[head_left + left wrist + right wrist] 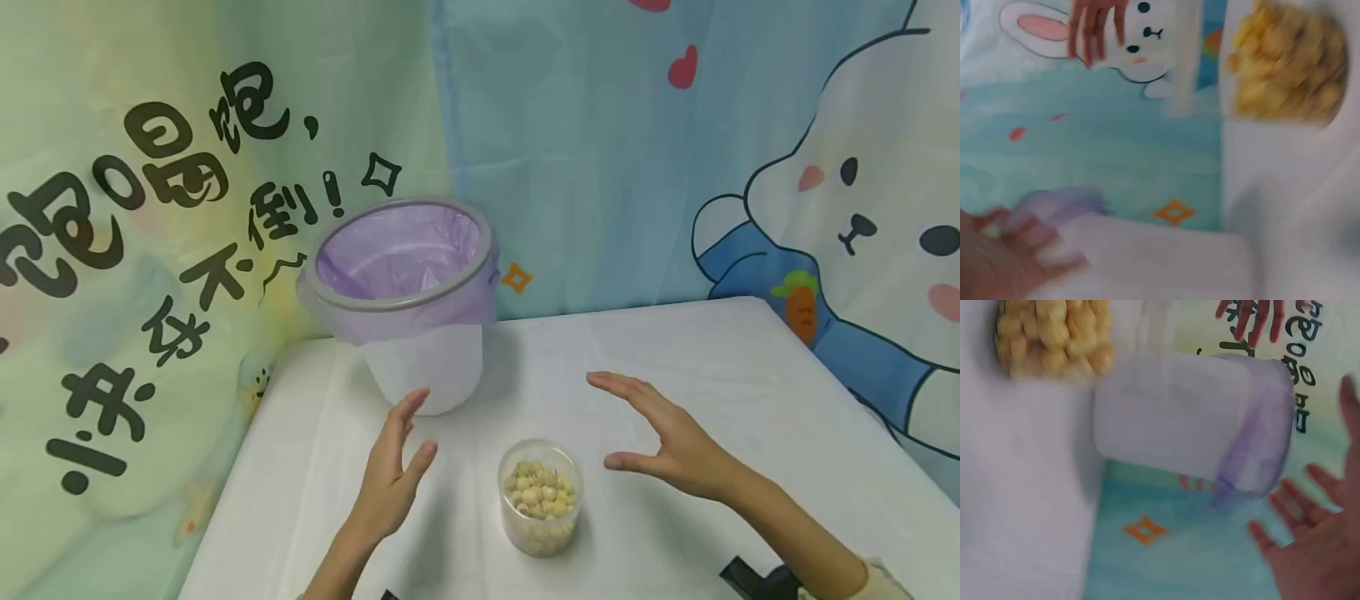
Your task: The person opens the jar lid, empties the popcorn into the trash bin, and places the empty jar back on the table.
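A clear round jar point(542, 533) of pale yellowish, bead-like pieces point(542, 490) stands upright on the white table, between the two hands. To its left, my left hand point(392, 479) hovers with fingers extended and thumb apart, holding nothing. On the other side my right hand point(675, 446) is held up, its fingers straight and thumb spread, also apart from the jar. In both wrist views the jar's pieces point(1291, 62) appear at an upper corner, blurred in the left one. What exactly the pieces are, I cannot tell.
Behind the jar a white bin point(431, 367) with a grey rim and a purple liner bag point(405, 250) stands on the white tablecloth point(600, 350). Printed curtains point(570, 167) hang along the back and left. A black object point(761, 579) lies near the right forearm.
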`<control>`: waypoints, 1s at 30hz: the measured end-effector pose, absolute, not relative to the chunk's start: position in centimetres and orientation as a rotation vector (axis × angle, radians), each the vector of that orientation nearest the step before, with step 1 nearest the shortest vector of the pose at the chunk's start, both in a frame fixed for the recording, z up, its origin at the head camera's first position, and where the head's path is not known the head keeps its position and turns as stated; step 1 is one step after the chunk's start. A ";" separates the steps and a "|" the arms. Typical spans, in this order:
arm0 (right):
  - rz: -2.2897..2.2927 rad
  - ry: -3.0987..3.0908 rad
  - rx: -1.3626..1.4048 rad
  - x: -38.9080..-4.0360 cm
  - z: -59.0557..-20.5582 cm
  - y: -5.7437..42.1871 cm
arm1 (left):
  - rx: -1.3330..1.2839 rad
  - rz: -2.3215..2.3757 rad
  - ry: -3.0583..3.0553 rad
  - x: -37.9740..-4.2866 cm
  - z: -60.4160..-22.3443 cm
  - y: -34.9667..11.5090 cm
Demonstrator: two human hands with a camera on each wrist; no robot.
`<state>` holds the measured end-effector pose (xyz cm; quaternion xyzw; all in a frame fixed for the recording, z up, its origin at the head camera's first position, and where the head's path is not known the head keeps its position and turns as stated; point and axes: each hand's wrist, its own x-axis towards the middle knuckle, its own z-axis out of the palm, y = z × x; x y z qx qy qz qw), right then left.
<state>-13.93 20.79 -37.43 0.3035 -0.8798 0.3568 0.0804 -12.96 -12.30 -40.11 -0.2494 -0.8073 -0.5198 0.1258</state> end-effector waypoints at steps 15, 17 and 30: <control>2.005 -2.063 1.275 -14.6 -48.0 17.4 | -1.044 -2.179 -2.014 -13.2 -51.3 -7.3; 2.043 -2.095 1.251 -14.4 -48.6 17.2 | -1.020 -2.230 -2.075 -13.3 -52.2 -6.9; 2.184 -2.115 1.121 -13.6 -50.0 17.0 | -1.067 -2.389 -2.172 -14.1 -53.9 -4.2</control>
